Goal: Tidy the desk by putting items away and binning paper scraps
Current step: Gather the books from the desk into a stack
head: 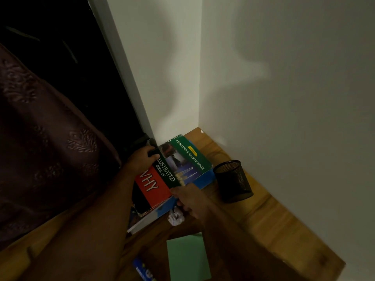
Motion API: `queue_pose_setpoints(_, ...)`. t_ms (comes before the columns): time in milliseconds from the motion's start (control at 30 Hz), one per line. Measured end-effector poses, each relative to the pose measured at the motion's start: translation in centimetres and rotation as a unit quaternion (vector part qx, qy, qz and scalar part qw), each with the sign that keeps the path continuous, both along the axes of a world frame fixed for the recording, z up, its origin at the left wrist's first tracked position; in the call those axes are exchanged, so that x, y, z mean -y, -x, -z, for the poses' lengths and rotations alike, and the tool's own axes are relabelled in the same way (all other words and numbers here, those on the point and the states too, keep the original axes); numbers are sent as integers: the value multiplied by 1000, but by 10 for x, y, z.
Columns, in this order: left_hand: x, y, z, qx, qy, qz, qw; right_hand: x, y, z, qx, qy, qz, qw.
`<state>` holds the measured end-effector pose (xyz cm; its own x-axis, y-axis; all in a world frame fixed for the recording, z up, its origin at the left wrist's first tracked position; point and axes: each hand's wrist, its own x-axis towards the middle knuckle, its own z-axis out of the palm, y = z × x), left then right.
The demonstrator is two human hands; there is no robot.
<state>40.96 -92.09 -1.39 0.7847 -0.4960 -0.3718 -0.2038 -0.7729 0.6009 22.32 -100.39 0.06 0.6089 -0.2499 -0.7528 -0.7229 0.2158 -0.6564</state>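
My left hand (142, 159) and right hand (189, 197) grip opposite edges of the green-and-red hardcover book (172, 171), atop a blue book (205, 179) in the wooden desk's (274, 220) far corner; a crumpled white paper scrap (176, 217) lies just beside it.

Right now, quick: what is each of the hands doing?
Left hand: grips the far edge of the illustrated book.
Right hand: grips the same book's near edge.

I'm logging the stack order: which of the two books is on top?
The illustrated "WHY" book, green and red, held by both hands, lies on top; the blue book shows only its edges beneath.
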Motion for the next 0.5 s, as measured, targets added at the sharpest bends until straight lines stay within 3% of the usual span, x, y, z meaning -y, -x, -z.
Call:
queue_pose_setpoints(200,4,-3,5,31,-19,33,999,-1,-1,8,-54,-16,-28,998)
queue_pose_setpoints(500,1,-5,8,54,-42,43,997,0,2,25,-49,30,-46,997)
